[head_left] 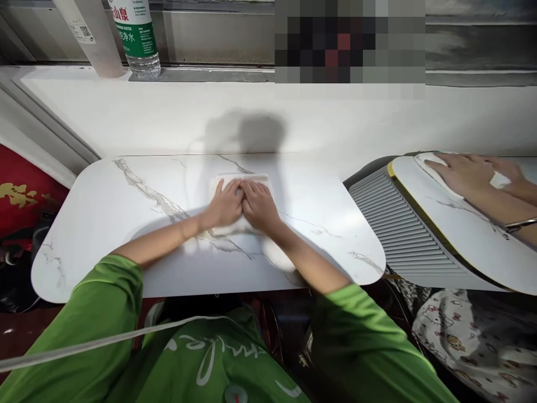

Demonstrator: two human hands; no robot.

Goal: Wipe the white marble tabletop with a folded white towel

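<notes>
A folded white cloth lies on the white marble-patterned table in front of me. My left hand rests palm down on its left part, fingers stretched toward the middle and thumb apart. From the right, my right hand presses on the same cloth, its fingers extended forward and slightly bent. Both hands meet at the fingertips and the index sides. The palms and much of the cloth beneath them are hidden.
On the ledge behind stand a water bottle with a green label and a frosted cup. At right, another person's hands press a white cloth on a second table with a ribbed grey side. A patterned bag sits below it.
</notes>
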